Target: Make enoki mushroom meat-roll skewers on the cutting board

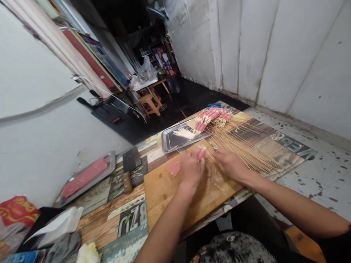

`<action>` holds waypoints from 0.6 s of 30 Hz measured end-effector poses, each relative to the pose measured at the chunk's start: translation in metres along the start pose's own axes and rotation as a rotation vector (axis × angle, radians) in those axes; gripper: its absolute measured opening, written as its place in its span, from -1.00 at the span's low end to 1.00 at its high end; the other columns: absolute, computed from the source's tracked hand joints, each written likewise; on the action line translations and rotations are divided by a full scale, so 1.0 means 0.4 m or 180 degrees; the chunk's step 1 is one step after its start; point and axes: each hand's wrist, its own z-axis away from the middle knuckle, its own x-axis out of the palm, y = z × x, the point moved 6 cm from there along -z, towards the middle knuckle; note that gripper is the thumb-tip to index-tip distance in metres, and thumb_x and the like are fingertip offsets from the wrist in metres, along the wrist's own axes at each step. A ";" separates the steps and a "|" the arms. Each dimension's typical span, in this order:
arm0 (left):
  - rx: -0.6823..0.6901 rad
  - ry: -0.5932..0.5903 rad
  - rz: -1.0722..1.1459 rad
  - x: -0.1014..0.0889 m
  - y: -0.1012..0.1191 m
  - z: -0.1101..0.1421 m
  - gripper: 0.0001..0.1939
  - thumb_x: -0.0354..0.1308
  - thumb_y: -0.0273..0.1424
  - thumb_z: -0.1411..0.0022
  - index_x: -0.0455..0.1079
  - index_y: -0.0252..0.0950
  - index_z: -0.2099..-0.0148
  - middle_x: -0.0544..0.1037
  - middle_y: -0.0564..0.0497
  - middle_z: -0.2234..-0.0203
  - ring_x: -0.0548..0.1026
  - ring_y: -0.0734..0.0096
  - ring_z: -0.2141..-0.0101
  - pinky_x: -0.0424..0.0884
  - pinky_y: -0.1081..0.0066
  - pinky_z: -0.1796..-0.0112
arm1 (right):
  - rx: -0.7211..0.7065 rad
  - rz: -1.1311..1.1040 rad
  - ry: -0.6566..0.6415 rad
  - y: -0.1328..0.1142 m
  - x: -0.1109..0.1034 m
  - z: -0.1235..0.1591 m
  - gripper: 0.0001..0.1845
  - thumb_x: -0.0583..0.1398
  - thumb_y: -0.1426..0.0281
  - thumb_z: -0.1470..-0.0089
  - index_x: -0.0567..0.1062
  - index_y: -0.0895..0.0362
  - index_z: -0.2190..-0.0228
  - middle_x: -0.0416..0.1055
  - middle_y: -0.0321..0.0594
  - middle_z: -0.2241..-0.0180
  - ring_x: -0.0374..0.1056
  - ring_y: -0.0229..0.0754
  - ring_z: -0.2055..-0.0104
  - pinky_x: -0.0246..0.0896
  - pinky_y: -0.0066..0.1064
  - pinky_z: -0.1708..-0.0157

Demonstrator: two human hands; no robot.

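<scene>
My left hand point(192, 168) is closed around a pink meat roll point(201, 153) with pale enoki mushroom ends, just above the wooden cutting board point(161, 199). A flat slice of pink meat point(173, 168) lies on the board beside that hand. My right hand point(229, 163) is at the board's right edge, its fingers pinched together beside the bamboo skewers point(247, 147); what they hold is too small to make out. Beyond the hands, a metal tray point(168, 141) carries loose enoki mushrooms point(185, 133). Several skewered meat rolls point(211, 117) are piled at its right end.
A cleaver point(132, 160) with a wooden handle lies left of the board. Farther left is a tray of sliced meat point(85, 177). Mushroom stubs point(87, 257), a grey cloth point(62, 255) and a red bag point(16, 210) sit at the near left. An orange stool point(149, 104) stands behind.
</scene>
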 end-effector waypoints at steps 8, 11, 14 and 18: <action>-0.0345 -0.0108 0.0300 0.099 0.028 -0.039 -0.83 0.19 -0.39 -0.17 0.49 -0.39 0.22 0.57 -0.19 0.31 0.49 0.17 0.23 0.36 0.25 0.16 | 0.0000 0.0324 -0.0436 0.102 -0.021 -0.014 -0.74 0.04 0.47 -0.21 0.52 0.19 0.38 0.40 -0.14 0.39 0.31 -0.17 0.33 0.15 -0.39 0.30; -0.0438 -0.0173 0.0514 0.086 0.025 -0.019 -0.77 0.25 -0.32 -0.14 0.44 -0.34 0.18 0.57 -0.17 0.26 0.49 0.15 0.21 0.37 0.25 0.18 | -0.0182 0.0556 -0.0465 0.087 -0.059 -0.104 -0.76 0.08 0.44 -0.20 0.53 0.19 0.39 0.44 -0.10 0.36 0.34 -0.15 0.28 0.16 -0.39 0.26; -0.0411 -0.0151 0.0624 0.053 0.018 0.008 -0.72 0.20 -0.28 -0.20 0.42 -0.33 0.08 0.57 -0.19 0.21 0.50 0.12 0.19 0.39 0.22 0.15 | -0.0082 0.0715 -0.1065 0.070 -0.028 -0.243 -0.72 0.08 0.41 -0.21 0.57 0.17 0.39 0.51 -0.08 0.30 0.40 -0.13 0.20 0.19 -0.40 0.19; -0.0393 -0.0022 0.0442 0.004 -0.039 0.050 -0.56 0.09 -0.28 -0.28 0.32 -0.32 -0.16 0.56 -0.21 0.12 0.50 0.09 0.11 0.41 0.17 0.08 | 0.0570 0.1145 -0.1445 0.056 0.081 -0.410 -0.68 0.14 0.36 -0.17 0.58 0.27 0.16 0.50 0.18 0.10 0.39 0.12 0.01 0.21 -0.15 0.03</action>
